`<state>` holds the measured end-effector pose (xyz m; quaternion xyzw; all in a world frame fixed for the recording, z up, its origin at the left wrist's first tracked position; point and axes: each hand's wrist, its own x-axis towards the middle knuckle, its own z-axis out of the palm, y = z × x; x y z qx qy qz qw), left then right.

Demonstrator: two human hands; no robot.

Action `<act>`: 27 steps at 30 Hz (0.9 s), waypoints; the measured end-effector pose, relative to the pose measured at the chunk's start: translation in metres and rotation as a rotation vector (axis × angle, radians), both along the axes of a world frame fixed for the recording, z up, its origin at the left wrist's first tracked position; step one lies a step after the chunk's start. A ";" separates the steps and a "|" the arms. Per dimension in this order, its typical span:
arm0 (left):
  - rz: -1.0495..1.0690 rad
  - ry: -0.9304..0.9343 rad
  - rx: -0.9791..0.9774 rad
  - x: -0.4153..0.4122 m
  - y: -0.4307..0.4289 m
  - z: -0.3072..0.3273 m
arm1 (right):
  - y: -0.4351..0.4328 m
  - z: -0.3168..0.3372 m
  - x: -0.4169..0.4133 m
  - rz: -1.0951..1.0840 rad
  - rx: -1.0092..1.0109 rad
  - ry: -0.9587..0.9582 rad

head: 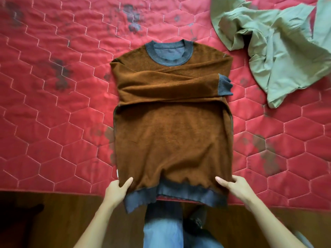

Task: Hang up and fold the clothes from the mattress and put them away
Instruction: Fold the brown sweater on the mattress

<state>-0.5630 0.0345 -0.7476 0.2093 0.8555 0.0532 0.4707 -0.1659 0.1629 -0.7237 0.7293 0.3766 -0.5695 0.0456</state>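
from the head view, the brown sweater (pixel 172 122) lies flat on the red mattress (pixel 53 86), sleeves crossed. the left hand (pixel 117 189) and right hand (pixel 236 187) pinch its hem corners. lifting unevenly could slide the sleeves loose.

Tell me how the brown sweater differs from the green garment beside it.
The brown sweater lies flat, sleeves folded across its chest; the green garment is a crumpled heap. The left hand and right hand hold the brown sweater's lower corners; nothing touches the green garment. Both lie on the red mattress.
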 end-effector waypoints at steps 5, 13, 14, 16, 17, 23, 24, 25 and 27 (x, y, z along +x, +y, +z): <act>0.122 -0.008 0.154 0.017 -0.018 0.032 | -0.038 0.025 0.013 -0.034 0.044 -0.025; 0.133 0.025 0.244 0.042 -0.030 0.087 | -0.057 0.072 0.023 -0.049 0.273 -0.022; 0.154 -0.017 0.255 0.045 -0.030 0.097 | -0.058 0.080 0.022 -0.081 0.268 0.013; 0.214 -0.060 0.311 0.047 -0.025 0.114 | -0.053 0.094 0.020 -0.154 0.251 0.124; 0.260 -0.057 0.347 0.047 -0.019 0.123 | -0.048 0.102 0.018 -0.187 0.233 0.182; 0.615 -0.271 0.643 0.030 0.056 0.166 | 0.015 0.139 -0.006 -0.339 0.242 0.455; 0.639 -0.300 0.674 0.025 0.072 0.169 | 0.030 0.143 -0.011 -0.369 0.252 0.499; 0.665 -0.332 0.699 0.021 0.089 0.174 | 0.046 0.148 -0.015 -0.409 0.253 0.530; 0.742 -0.386 0.737 0.007 0.119 0.176 | 0.079 0.155 -0.023 -0.485 0.260 0.577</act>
